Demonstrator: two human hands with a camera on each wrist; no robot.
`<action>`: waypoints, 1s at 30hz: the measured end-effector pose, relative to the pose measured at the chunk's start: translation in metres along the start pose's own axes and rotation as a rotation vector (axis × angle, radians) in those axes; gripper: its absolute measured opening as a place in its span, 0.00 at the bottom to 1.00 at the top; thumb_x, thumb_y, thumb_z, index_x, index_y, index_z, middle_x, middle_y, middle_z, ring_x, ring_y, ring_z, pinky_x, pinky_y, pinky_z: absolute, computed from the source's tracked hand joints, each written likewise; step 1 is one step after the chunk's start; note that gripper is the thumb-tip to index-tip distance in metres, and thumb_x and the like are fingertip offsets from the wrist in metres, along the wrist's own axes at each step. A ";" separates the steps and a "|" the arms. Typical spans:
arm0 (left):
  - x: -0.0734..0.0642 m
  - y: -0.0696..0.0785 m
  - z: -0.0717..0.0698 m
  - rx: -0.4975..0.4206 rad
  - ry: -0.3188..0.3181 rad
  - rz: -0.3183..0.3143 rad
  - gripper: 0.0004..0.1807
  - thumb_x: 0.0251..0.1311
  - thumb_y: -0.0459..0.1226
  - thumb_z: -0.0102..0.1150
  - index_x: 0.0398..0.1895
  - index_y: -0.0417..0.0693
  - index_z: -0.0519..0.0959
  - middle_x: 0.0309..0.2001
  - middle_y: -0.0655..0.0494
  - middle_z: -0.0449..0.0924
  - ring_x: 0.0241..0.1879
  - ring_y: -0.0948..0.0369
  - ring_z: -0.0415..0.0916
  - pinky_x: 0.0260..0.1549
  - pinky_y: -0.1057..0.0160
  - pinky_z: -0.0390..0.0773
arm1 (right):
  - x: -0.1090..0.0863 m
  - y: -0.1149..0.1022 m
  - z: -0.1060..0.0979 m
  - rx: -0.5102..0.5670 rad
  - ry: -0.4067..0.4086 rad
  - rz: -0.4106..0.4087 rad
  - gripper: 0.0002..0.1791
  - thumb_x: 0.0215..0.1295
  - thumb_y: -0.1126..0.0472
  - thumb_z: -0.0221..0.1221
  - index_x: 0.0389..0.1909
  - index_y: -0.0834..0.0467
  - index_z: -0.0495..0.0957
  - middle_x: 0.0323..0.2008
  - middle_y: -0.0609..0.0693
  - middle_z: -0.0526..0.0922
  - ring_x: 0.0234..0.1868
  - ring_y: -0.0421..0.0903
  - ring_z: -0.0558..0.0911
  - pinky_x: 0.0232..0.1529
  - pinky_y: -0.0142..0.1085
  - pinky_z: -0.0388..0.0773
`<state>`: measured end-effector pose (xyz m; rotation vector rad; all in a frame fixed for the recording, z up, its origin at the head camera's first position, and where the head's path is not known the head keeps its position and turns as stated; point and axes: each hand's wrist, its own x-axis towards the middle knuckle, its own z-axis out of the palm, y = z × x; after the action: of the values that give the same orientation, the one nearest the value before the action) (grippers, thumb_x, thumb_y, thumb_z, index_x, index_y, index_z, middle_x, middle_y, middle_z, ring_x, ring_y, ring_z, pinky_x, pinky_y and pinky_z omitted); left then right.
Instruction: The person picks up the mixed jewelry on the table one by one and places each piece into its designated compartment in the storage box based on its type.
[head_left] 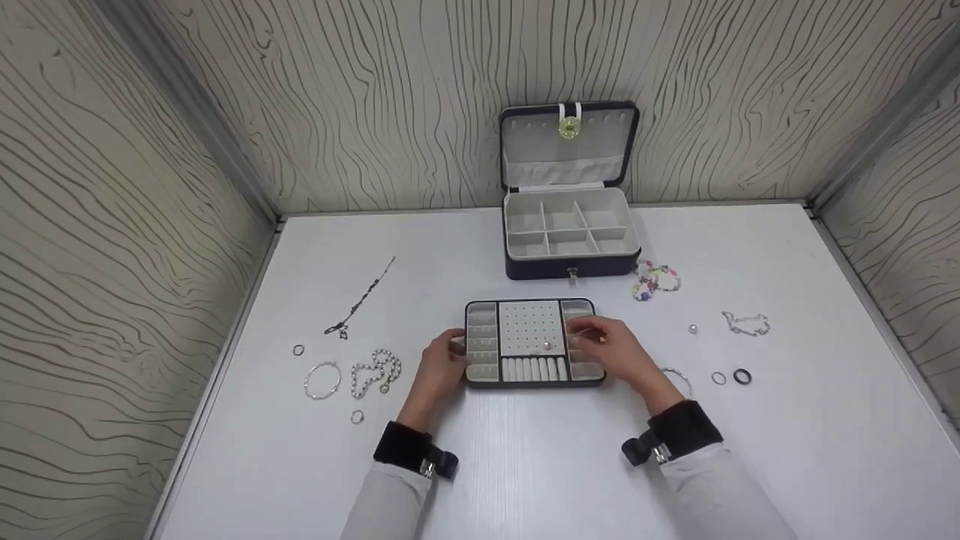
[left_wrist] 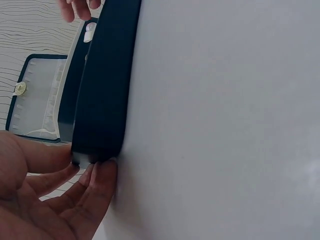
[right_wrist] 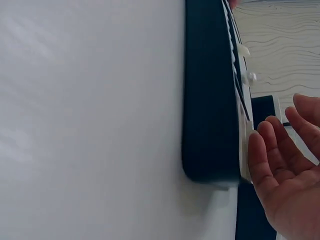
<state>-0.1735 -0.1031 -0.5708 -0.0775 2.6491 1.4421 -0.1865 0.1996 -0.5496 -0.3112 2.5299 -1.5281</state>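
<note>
A dark-edged jewelry tray (head_left: 532,328) lies on the table, with side compartments, a white perforated panel and a row of ring rolls. A small pearl-like stud (head_left: 547,346) sits low on the panel. My left hand (head_left: 441,367) grips the tray's left end; the left wrist view shows thumb and fingers (left_wrist: 102,187) against its dark side. Over the tray's right compartments is my right hand (head_left: 615,352), its fingers (right_wrist: 257,155) loosely bent and nothing between them. Behind the tray stands the open jewelry box (head_left: 574,268), its lid raised and its divided compartments showing.
Left of the tray lie a dark chain (head_left: 364,298), a beaded necklace (head_left: 376,364), a bracelet (head_left: 305,385) and rings. To the right are a colorful beaded bracelet (head_left: 643,292), a silver chain (head_left: 746,332), a black ring (head_left: 742,376) and a bracelet (head_left: 684,380) partly behind the right forearm.
</note>
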 end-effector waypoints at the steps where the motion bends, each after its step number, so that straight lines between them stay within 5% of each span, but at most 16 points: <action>1: 0.000 0.000 0.000 0.003 0.001 0.003 0.27 0.54 0.23 0.56 0.60 0.36 0.73 0.38 0.48 0.80 0.35 0.56 0.76 0.35 0.58 0.78 | -0.002 0.002 -0.006 -0.008 0.013 0.005 0.17 0.66 0.67 0.60 0.55 0.67 0.77 0.49 0.61 0.81 0.48 0.55 0.79 0.48 0.41 0.77; 16: 0.000 -0.002 0.001 -0.017 -0.012 -0.028 0.27 0.56 0.23 0.56 0.62 0.38 0.72 0.40 0.48 0.79 0.36 0.56 0.77 0.36 0.58 0.78 | -0.030 0.038 -0.096 -0.192 0.185 0.176 0.21 0.71 0.62 0.55 0.60 0.69 0.71 0.49 0.65 0.77 0.44 0.53 0.79 0.35 0.30 0.76; 24: -0.001 -0.001 0.002 0.002 -0.010 -0.046 0.27 0.56 0.23 0.53 0.62 0.39 0.72 0.41 0.48 0.78 0.37 0.56 0.75 0.37 0.57 0.77 | -0.032 0.057 -0.120 -0.421 0.259 0.222 0.17 0.66 0.72 0.50 0.54 0.70 0.74 0.41 0.69 0.76 0.37 0.60 0.76 0.36 0.47 0.72; 30: 0.000 -0.001 0.002 -0.004 -0.006 -0.049 0.27 0.56 0.22 0.53 0.62 0.39 0.73 0.40 0.49 0.78 0.37 0.56 0.75 0.38 0.56 0.77 | -0.032 0.067 -0.123 -0.439 0.213 0.297 0.19 0.66 0.70 0.51 0.57 0.72 0.71 0.45 0.74 0.73 0.45 0.67 0.74 0.45 0.56 0.71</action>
<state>-0.1736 -0.1020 -0.5733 -0.1366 2.6203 1.4309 -0.1927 0.3431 -0.5509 0.1820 2.8996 -0.9363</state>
